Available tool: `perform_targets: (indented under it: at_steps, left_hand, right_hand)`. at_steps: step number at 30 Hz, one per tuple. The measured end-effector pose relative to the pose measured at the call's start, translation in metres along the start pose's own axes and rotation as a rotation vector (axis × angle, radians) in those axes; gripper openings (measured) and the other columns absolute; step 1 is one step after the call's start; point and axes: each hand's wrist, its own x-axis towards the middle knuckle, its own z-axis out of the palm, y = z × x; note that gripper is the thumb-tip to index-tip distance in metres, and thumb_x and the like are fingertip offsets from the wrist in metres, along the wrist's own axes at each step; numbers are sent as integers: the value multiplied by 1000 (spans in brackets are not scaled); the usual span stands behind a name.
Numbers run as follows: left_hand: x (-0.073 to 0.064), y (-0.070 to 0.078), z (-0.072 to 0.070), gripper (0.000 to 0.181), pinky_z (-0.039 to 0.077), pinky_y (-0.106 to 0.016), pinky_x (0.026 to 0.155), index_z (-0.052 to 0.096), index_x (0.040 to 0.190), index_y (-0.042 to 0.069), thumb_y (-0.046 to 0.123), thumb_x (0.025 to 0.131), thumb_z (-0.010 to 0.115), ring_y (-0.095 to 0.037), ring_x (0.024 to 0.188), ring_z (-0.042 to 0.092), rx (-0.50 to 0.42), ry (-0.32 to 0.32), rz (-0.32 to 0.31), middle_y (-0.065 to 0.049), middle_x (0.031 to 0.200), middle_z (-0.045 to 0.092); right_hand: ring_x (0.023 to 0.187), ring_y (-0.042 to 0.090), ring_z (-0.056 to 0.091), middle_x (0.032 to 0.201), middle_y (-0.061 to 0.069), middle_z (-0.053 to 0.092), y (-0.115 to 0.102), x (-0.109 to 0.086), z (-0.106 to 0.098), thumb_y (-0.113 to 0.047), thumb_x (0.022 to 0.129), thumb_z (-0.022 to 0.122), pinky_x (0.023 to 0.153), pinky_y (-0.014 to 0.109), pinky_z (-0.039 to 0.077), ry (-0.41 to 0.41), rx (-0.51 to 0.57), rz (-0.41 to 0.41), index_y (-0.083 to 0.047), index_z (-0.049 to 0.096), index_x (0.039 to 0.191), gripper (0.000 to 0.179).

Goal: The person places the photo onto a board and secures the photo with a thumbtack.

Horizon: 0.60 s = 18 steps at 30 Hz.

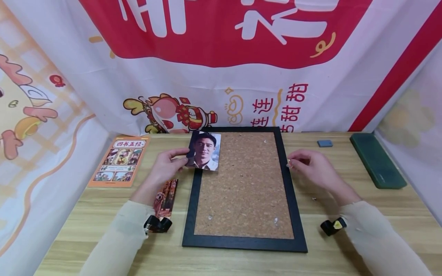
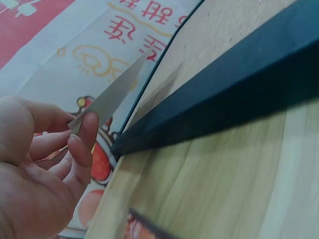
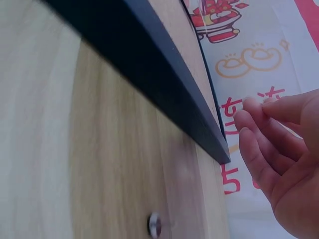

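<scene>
Now; left hand (image 1: 164, 166) pinches photo (image 1: 204, 151); right hand (image 1: 315, 168) pinches pin (image 1: 289, 165); frame (image 1: 243, 243) holds corkboard (image 1: 246, 195)

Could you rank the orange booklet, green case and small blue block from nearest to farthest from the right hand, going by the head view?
1. Small blue block: just beyond the right hand.
2. Green case: farther right.
3. Orange booklet: far left side.

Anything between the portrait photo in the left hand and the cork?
Nothing visible blocks it. The left hand holds the photo over the upper left of the black frame and partly over the cork. Small shiny pieces sit elsewhere on the cork; the patch beneath the photo is hidden in the head view.
</scene>
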Motion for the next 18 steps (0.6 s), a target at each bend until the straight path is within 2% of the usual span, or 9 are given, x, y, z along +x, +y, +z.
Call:
perform_targets:
  at_steps: [4,11,14,18]
  left_hand:
    - [4,1,11,43,54,-27,68,62,150,4,9,107,62,-11,77,67,0,-26,1,-21,128,73]
    - [9,6,31,43,51,-28,70,62,150,5,11,107,64,-13,72,65,12,-95,27,-15,107,78]
    - [11,7,40,43,52,-27,75,61,150,5,9,107,64,-13,73,66,16,-124,39,-17,110,76]
    - [16,10,51,44,56,-26,75,59,150,3,6,106,65,-12,78,69,9,-146,55,-22,132,71]
  right_hand:
    - [96,22,76,110,15,80,-4,8,5,-14,111,61,78,26,62,-32,83,1,-2,72,129,24]
    - [88,14,77,110,22,80,-6,21,14,-7,110,61,75,29,64,-46,180,-11,5,70,127,24]
    - [87,15,77,110,25,79,-6,26,17,-6,109,62,74,28,64,-55,209,-23,8,69,127,24]
    - [89,18,77,111,23,79,-9,30,20,-8,109,62,76,30,64,-68,212,-9,6,69,127,24]
